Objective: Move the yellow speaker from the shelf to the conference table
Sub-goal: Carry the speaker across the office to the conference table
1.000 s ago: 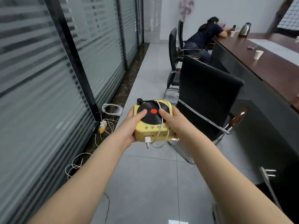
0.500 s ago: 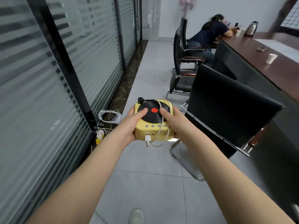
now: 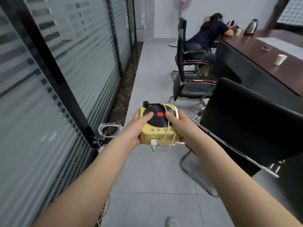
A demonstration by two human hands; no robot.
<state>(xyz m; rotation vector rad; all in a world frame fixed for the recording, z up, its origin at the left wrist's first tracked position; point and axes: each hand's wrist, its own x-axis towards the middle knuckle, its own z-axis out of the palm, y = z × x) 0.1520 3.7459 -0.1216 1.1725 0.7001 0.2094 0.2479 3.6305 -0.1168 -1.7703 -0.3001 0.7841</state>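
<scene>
The yellow speaker [image 3: 159, 136], shaped like a small record player with a black disc and red centre, is held in front of me above the floor. A white cable is wrapped around it and its plug dangles at the front. My left hand [image 3: 137, 128] grips its left side, thumb on the disc. My right hand [image 3: 178, 126] grips its right side, thumb on the disc too. The dark wooden conference table [image 3: 265, 63] runs along the right, far from the speaker.
A black chair back [image 3: 246, 122] stands close on the right, with more chairs [image 3: 182, 63] beyond it. A person sits at the table's far end near a kettle [image 3: 250, 28]. A paper cup [image 3: 280, 59] stands on the table. Frosted glass wall and loose cables [image 3: 109, 130] line the left.
I have walked forward along the aisle: the nearest chair has slid right and closer, and the table's far end looks nearer. Both hands still hold the speaker the same way.
</scene>
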